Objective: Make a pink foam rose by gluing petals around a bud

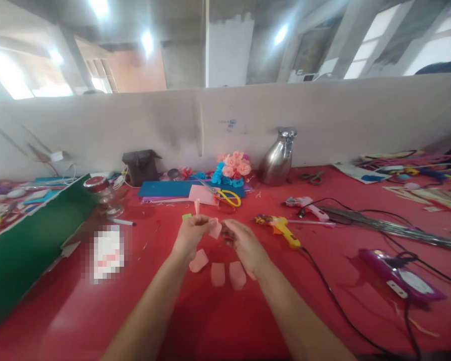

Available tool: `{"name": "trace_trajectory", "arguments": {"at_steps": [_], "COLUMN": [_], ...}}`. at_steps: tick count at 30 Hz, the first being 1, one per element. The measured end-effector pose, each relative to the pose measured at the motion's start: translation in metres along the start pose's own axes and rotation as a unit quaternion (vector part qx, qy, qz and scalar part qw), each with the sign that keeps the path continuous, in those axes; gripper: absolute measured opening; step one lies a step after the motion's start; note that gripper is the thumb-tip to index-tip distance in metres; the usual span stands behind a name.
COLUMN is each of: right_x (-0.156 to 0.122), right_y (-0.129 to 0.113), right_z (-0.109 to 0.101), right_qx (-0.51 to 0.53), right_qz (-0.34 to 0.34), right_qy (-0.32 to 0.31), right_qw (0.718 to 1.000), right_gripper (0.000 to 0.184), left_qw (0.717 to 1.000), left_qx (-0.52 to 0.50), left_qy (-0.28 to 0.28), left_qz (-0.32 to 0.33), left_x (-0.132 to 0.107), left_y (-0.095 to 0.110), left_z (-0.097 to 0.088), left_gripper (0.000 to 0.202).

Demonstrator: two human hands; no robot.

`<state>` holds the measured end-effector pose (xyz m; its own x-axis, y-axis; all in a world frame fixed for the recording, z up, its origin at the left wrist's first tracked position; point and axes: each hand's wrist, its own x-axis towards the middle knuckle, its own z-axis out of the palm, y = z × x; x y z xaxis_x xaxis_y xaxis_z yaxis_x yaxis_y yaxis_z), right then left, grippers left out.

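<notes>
One pink piece (pixel 215 230) is projecting from the pinching left hand (pixel 191 236) toward the right hand (pixel 244 243) (closure not discernible).

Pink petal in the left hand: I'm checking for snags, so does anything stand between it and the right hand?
Nothing visible does. The right hand is close beside the pink petal in the left hand; whether it touches is unclear. The yellow glue gun lies farther right.
</notes>
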<state>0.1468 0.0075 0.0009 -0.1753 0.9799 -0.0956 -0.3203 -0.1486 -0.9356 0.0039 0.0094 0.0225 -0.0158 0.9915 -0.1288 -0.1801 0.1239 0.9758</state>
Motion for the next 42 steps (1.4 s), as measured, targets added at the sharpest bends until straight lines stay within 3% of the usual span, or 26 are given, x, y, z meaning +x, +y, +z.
{"name": "trace_trajectory", "arguments": {"at_steps": [3,7,17,19,21,23,26,30,33,37,42], "right_x": [-0.004,-0.006,-0.004,-0.005,-0.007,-0.009,-0.013,-0.015,-0.016,-0.016,-0.019], "right_y": [-0.004,-0.003,0.005,0.004,0.002,0.002,0.003,0.008,0.01,0.012,0.01], "right_z": [0.0,0.002,0.0,0.001,0.002,0.004,0.006,0.008,0.008,0.009,0.012], "right_qx": [-0.108,-0.181,-0.205,-0.216,-0.238,-0.278,-0.361,-0.44,-0.446,-0.432,-0.393], "right_qz": [-0.064,-0.093,-0.096,-0.105,-0.123,-0.157,-0.226,-0.315,-0.364,-0.37,-0.289], "right_qy": [0.004,-0.007,0.002,0.01,0.033,0.068,0.106,0.103,0.089,0.08,0.076], "right_qw": [0.992,0.979,0.974,0.971,0.963,0.945,0.899,0.835,0.813,0.818,0.869], "right_gripper": [0.022,0.019,0.015,0.014,0.014,0.013,0.01,0.008,0.012,0.012,0.008], "left_qw": [1.0,1.0,0.998,0.999,0.999,0.998,0.999,0.998,0.999,0.999,0.999], "left_qx": [0.005,0.01,0.006,0.008,0.018,0.033,0.031,0.003,-0.002,-0.009,-0.017], "left_qy": [-0.004,-0.022,-0.059,-0.043,0.007,0.038,-0.013,-0.048,-0.031,-0.026,-0.025], "left_qz": [-0.005,-0.007,-0.014,-0.004,0.028,0.047,0.009,-0.029,-0.041,-0.034,-0.038], "left_x": [-0.001,-0.002,-0.003,-0.004,-0.004,-0.005,-0.007,-0.009,-0.008,-0.008,-0.009], "left_y": [-0.004,-0.013,-0.012,-0.012,-0.011,-0.01,-0.008,-0.008,-0.009,-0.009,-0.007], "left_z": [-0.004,-0.015,-0.018,-0.017,-0.016,-0.015,-0.013,-0.01,-0.009,-0.009,-0.009], "left_gripper": [0.028,0.026,0.023,0.025,0.025,0.022,0.021,0.024,0.022,0.013,0.013]}}
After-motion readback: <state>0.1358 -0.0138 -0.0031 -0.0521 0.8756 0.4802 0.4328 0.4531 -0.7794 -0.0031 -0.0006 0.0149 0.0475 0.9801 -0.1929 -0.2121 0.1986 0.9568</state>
